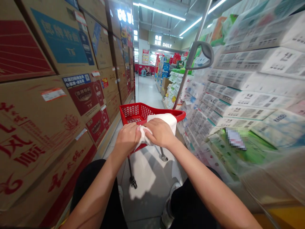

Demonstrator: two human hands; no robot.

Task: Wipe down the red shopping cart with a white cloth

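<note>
Both my hands meet in front of me over the near rim of a red wheeled shopping basket [133,112]. My left hand [127,137] is closed on the left part of a white cloth or soft white pack [164,120]. On the same white thing my right hand [160,133] is closed, pressing it against the basket's edge. The basket's grey pull handle [200,54] rises on a slanted pole to the upper right. My knees in dark trousers show below.
Stacked brown cartons [47,105] wall the left side of a narrow store aisle. Shelves of wrapped tissue packs [247,98] fill the right side, very close. The pale floor [149,92] runs ahead toward more displays and a "DAILY" sign [164,43].
</note>
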